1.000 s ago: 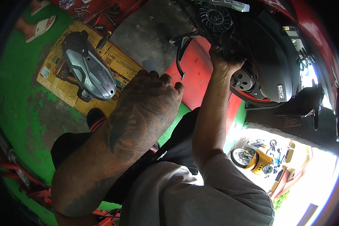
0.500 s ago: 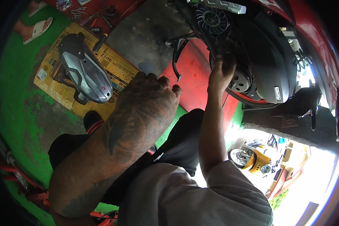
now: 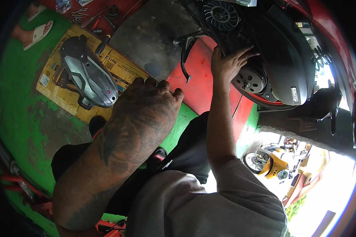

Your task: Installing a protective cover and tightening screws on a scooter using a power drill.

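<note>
My right hand [image 3: 228, 66] is open, fingers spread, at the exposed drive side of a scooter. Just beyond its fingers lies a dark recess, and whether they touch anything there I cannot tell. Close to that hand is a round metal clutch drum [image 3: 251, 81] with holes in its face. Farther up sits a finned fan wheel [image 3: 221, 15]. My left hand [image 3: 146, 103], tattooed on its back, is held out in front of me with its fingers curled under. Its fingertips are hidden, so what it may hold does not show.
A grey and black engine cover [image 3: 89, 75] lies on flattened yellow cardboard [image 3: 53, 93], with a dark-handled tool [image 3: 103, 44] alongside. Loose tools [image 3: 79, 15] lie at the far left. A centre stand [image 3: 184, 59] juts from the scooter. Another person's sandalled foot [image 3: 39, 33] shows at left.
My right hand has shifted slightly left and its fingers have spread apart, uncovering more of the clutch drum. My left hand has moved a little left and stays curled.
</note>
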Motion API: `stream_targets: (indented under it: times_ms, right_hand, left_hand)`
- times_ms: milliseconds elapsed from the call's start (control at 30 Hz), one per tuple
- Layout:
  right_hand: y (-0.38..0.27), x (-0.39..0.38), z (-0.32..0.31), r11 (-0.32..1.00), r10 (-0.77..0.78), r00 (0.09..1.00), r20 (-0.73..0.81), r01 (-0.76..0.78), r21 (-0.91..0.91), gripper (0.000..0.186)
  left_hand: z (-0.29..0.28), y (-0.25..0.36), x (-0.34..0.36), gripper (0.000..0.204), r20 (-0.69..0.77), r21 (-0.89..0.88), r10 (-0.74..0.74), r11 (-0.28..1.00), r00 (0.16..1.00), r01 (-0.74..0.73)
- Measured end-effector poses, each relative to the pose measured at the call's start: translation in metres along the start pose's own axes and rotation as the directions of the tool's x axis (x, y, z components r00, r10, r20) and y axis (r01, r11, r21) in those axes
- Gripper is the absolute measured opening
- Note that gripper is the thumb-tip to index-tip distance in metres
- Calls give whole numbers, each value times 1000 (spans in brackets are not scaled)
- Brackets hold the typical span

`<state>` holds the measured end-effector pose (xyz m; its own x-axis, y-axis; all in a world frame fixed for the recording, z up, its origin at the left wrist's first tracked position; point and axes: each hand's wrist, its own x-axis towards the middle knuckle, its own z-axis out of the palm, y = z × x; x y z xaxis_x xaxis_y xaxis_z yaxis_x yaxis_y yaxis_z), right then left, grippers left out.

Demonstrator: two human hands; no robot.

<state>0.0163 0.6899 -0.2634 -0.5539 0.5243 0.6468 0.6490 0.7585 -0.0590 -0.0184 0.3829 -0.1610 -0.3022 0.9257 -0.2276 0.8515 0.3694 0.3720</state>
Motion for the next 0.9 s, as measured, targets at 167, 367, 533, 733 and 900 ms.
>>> stream_targets:
  times_ms: [167,367,533,733,900]
  right_hand:
    - [2,1,2,1000,10,1000,29,-10,-19,106]
    - [6,-4,-11,1000,-20,991,134,19,8,92]
    - [11,-2,-19,996,-9,941,339,37,-79,71]
    - [13,13,-5,988,90,877,473,-18,-156,69]
    - [13,9,12,986,102,907,408,-36,-166,57]
  left_hand:
    - [1,-2,1,51,-31,-42,2,999,1000,-3]
    - [1,-3,3,52,-27,-43,12,999,1000,-13]
    - [2,-2,4,51,-17,-24,16,1000,1000,-16]
    - [8,2,9,51,-30,-26,30,999,999,-30]
    - [10,3,7,52,-67,-5,32,999,997,-32]
